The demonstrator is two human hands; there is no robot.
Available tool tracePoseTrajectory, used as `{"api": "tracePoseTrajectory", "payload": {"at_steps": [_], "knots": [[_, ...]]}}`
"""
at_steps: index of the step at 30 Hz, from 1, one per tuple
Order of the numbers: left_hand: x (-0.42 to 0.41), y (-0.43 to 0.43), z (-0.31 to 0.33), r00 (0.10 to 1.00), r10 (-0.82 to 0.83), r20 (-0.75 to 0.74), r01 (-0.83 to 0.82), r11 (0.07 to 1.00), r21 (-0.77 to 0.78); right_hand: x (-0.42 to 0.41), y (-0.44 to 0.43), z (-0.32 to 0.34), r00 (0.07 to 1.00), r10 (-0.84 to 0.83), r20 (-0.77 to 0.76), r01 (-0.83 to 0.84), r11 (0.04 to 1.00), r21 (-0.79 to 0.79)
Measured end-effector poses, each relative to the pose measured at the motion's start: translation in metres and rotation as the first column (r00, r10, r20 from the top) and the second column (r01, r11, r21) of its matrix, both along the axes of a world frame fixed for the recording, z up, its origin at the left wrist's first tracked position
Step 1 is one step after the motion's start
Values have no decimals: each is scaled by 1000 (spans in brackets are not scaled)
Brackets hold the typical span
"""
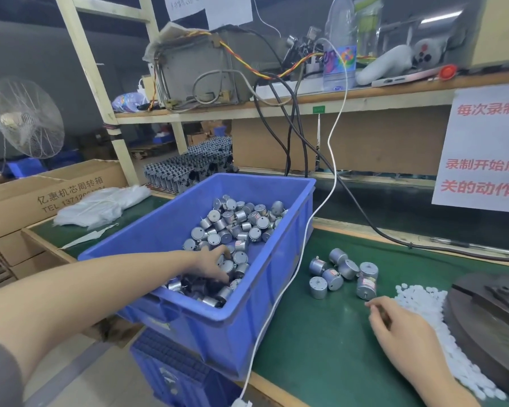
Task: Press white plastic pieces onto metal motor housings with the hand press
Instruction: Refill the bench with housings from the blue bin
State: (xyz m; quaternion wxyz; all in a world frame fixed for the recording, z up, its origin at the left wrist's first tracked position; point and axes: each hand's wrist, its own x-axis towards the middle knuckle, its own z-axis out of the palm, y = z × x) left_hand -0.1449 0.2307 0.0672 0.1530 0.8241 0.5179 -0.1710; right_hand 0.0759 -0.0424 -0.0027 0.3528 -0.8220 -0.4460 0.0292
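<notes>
Several silver motor housings [235, 230] fill the blue bin [276, 289] at the centre. My left hand [212, 264] reaches into the bin, palm down, its fingers and thumb curled round motor housings in the pile. A small group of motor housings [343, 271] lies on the green mat [321, 333] to the right of the bin. A heap of white plastic pieces [423, 301] lies by the hand press's round metal base [482, 324]. My right hand [400, 324] hovers over the mat between motors and white pieces, fingers loosely curled, nothing visible in it.
A white cable [306, 239] runs down across the bin's right rim and the mat. Black cables [365, 218] cross the bench behind. A second blue crate [174, 368] stands under the bin. A cardboard box [41, 195] and plastic bags [100, 204] are on the left.
</notes>
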Motion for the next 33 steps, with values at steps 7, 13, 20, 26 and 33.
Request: {"api": "tracePoseTrajectory", "payload": {"at_steps": [7, 13, 20, 26, 33], "knots": [[1, -2, 2, 989, -79, -123, 80, 997, 3, 2, 0, 0, 1000, -2, -7, 2, 1000, 3], [0, 2, -2, 991, -80, -103, 79, 997, -13, 2, 1, 0, 1000, 10, -3, -10, 1000, -5], [-2, 6, -7, 994, -93, -61, 93, 996, -9, 5, 4, -1, 1000, 2, -19, -2, 1000, -5], [-3, 8, -9, 986, -134, -98, 133, 991, -17, 6, 4, -1, 1000, -11, -25, 12, 1000, 17], [0, 2, -8, 985, -148, -87, 148, 989, -12, 6, 4, 0, 999, -5, -34, 5, 1000, 5]]}}
